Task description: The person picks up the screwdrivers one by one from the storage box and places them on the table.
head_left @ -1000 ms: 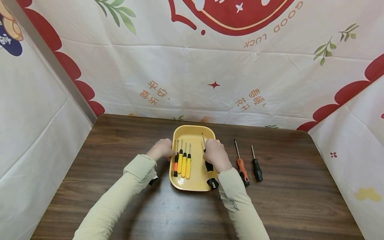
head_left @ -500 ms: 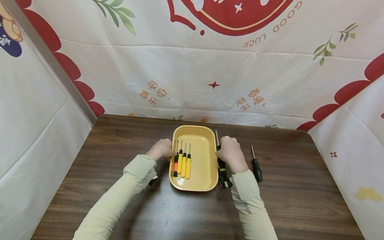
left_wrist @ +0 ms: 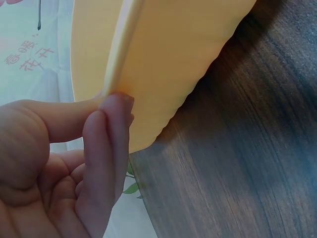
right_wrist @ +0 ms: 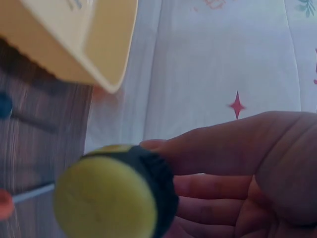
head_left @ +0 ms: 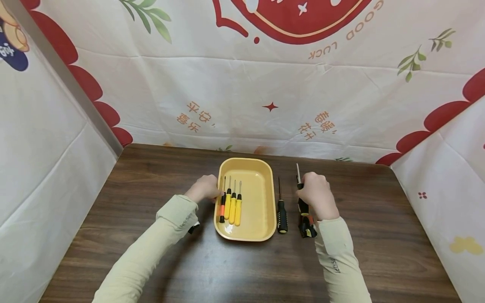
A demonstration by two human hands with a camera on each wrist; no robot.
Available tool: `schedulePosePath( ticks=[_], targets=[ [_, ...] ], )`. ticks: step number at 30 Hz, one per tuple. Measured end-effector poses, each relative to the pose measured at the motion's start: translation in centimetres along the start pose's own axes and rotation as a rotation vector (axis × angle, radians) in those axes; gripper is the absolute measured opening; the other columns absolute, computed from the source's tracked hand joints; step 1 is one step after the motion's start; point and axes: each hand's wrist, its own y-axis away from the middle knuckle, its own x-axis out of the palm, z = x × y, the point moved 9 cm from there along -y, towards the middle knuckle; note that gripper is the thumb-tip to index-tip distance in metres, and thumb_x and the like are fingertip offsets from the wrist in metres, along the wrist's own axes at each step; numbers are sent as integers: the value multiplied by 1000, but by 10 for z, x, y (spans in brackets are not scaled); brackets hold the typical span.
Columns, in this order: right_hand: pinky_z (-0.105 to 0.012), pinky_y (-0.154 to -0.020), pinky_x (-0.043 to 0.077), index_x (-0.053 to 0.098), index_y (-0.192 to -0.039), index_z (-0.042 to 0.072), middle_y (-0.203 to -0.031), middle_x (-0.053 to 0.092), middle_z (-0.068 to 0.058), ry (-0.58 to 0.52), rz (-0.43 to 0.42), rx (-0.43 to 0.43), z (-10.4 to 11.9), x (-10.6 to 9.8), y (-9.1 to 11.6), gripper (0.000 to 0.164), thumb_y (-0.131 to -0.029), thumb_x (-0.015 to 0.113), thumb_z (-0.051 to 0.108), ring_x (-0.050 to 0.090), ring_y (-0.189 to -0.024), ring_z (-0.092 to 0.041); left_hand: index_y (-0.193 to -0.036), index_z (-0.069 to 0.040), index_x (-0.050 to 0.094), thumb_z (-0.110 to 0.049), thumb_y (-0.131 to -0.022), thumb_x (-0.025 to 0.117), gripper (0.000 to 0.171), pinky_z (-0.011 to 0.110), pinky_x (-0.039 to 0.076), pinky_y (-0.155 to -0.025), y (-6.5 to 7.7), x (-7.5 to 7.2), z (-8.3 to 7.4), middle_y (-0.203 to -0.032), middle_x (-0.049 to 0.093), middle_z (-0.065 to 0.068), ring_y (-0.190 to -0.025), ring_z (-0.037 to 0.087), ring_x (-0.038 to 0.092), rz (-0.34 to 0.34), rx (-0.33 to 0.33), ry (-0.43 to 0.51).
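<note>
Left of the tray, a pale sleeve (head_left: 151, 240) runs up to the left hand (head_left: 204, 188), which pinches the tray's near-left wall; in the left wrist view the thumb lies on one side of the rim and straightened fingers press from the other. The yellow tray (head_left: 255, 206) sits on the dark wooden table (head_left: 379, 231). Inside, in its left half, four tools lie side by side with shafts toward its far end: first an orange-and-black screwdriver (head_left: 222, 207), next to the tray's left wall, then three yellow-and-black screwdrivers (head_left: 233, 208); the right half of its floor is bare. Just beside the tray's right wall, a black screwdriver (head_left: 282, 216) lies on the table. Farther right of the tray, the right hand (head_left: 316, 193) grips a black-and-yellow screwdriver (head_left: 303, 207), thumb on the handle and fingers curled behind it; its shaft points the same way as those in the tray. An orange handle (head_left: 311, 219) shows behind that grip, right of the tray and mostly hidden; whether the two touch, I cannot tell.
</note>
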Motion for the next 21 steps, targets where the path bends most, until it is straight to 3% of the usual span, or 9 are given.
schedulePosePath(
  ticks=[6, 13, 21],
  targets=[
    [-39, -55, 43, 59, -74, -1, -71, 59, -16, 11, -26, 9, -22, -11, 3, 7, -74, 62, 5, 53, -61, -28, -80, -3, 59, -22, -85, 64, 19, 22, 39, -47, -1, 0, 1, -60, 62, 7, -66, 23, 65, 1, -9, -4],
    [-48, -67, 46, 58, -101, -12, -98, 58, -29, 19, -5, 19, -40, -16, 6, 33, -77, 63, 9, 56, -81, -41, -80, -4, 59, -21, -85, 64, 19, 22, 39, -47, -1, 1, 1, -60, 61, 6, -63, 21, 64, 6, -3, -11],
    [-47, -65, 45, 58, -99, -11, -93, 59, -27, 4, -1, 51, -67, -21, 7, 33, -75, 64, 9, 55, -76, -38, -78, -4, 60, -22, -85, 64, 20, 22, 39, -47, -1, 0, 0, -58, 61, 5, -65, 22, 65, -4, 7, -12]
  ],
)
